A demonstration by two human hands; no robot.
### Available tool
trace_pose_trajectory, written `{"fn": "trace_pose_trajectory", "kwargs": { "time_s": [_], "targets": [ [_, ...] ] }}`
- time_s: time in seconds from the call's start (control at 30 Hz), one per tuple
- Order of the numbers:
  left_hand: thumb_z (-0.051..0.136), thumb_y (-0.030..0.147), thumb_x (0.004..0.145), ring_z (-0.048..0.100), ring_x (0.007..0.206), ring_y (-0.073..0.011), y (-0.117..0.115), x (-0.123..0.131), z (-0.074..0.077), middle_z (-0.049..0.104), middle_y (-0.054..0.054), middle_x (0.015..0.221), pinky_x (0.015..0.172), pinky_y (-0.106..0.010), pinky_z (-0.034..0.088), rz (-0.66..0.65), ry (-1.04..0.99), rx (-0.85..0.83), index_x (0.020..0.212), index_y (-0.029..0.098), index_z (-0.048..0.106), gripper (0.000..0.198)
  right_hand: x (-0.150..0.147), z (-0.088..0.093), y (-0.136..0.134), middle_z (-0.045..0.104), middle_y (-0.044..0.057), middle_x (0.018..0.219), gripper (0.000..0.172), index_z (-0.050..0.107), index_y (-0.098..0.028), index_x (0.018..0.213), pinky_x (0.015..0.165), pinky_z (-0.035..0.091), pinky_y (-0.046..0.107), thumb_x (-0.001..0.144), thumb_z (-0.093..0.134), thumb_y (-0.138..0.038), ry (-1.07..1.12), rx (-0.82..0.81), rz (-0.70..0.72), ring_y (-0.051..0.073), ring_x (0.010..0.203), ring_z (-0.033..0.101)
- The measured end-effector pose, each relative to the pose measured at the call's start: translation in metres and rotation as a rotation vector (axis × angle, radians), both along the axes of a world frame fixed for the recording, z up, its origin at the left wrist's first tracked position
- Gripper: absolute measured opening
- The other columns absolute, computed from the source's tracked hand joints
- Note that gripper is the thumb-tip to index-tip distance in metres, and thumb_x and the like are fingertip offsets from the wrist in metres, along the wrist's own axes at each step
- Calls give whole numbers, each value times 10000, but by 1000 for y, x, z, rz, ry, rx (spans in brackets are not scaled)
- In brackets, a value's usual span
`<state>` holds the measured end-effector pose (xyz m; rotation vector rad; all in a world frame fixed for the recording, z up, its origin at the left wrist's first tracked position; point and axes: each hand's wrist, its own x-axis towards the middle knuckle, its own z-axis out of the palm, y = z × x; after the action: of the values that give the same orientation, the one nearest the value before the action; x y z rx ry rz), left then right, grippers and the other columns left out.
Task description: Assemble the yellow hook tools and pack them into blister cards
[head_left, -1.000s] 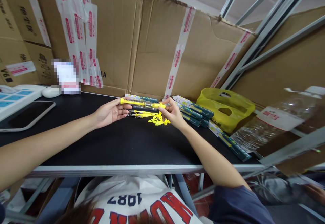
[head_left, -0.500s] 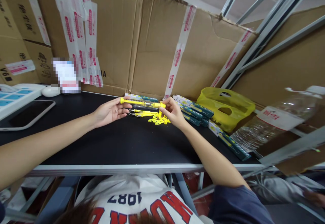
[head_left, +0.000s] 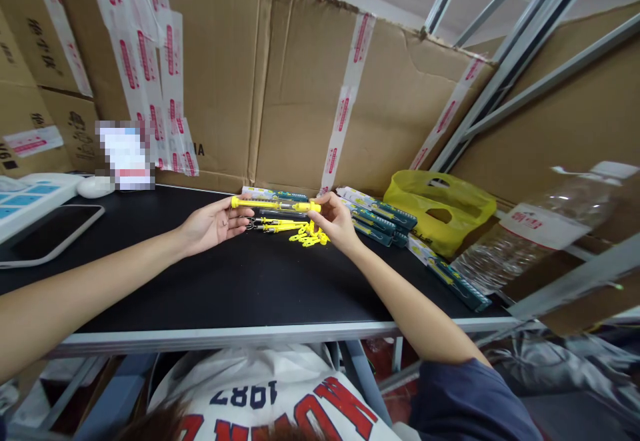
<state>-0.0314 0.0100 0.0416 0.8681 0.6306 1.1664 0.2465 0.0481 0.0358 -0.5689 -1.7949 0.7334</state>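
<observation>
You're working in soft, moderate indoor light, fairly even across the cardboard (head_left: 305, 81) at twelve o'clock; its exact source you can't tell. The black tabletop (head_left: 280, 288) toward six o'clock takes only a faint sheen, and at five o'clock the red floor (head_left: 379, 358) sinks into shadow. Small glints sit on your clear bottle (head_left: 545, 224) at three. Wide-angle distortion stretches that bottle and lengthens your left forearm (head_left: 90, 301) at eight o'clock. The grey cloth (head_left: 560, 364) at four looks smeared. Near the centre, your yellow parts (head_left: 307, 234) are reasonably crisp. Between nine and ten o'clock, coarse pixelation masks a pale patch (head_left: 129, 154).
</observation>
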Motion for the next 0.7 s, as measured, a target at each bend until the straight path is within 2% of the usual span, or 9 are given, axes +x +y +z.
{"fn": "trace_pose_trajectory", "kwargs": {
  "time_s": [0.1, 0.17, 0.37, 0.5, 0.7],
  "targets": [
    [354, 192, 962, 693, 658, -145, 2, -2, -3, 726, -83, 809, 617, -260, 588, -8, 1, 10, 1141, 139, 625, 329, 1, -1, 2, 477, -31, 730, 360, 491, -219, 881, 513, 478, 238, 729, 747, -421, -42, 35, -5, 100, 593, 509],
    [361, 193, 960, 693, 661, -145, 4, -3, -5, 724, -79, 807, 623, -261, 588, -12, 1, 12, 1146, 145, 624, 325, 1, -2, 2, 477, -30, 733, 360, 477, -218, 882, 529, 473, 242, 739, 740, -418, -71, 35, -2, 100, 599, 510],
    [362, 193, 962, 693, 678, -146, 5, -3, -8, 722, -81, 828, 625, -261, 587, -25, -15, 20, 1136, 151, 627, 320, -2, -1, -2, 461, -63, 661, 362, 421, -230, 893, 453, 434, 220, 799, 652, -493, -38, 18, 39, 71, 479, 478],
    [354, 198, 964, 691, 669, -146, 4, -1, -6, 718, -78, 816, 612, -260, 586, -19, -30, 4, 1128, 153, 628, 322, -4, 0, -4, 439, -98, 584, 387, 378, -244, 901, 383, 352, 194, 811, 619, -533, -35, -29, 64, 55, 388, 449],
    [381, 204, 959, 687, 646, -143, 2, 0, -3, 719, -69, 794, 609, -262, 589, 11, -13, -31, 1125, 154, 631, 304, -2, -4, -1, 434, -112, 534, 381, 395, -241, 925, 352, 291, 192, 807, 631, -516, -49, -84, 55, 52, 333, 382]
  ]
}}
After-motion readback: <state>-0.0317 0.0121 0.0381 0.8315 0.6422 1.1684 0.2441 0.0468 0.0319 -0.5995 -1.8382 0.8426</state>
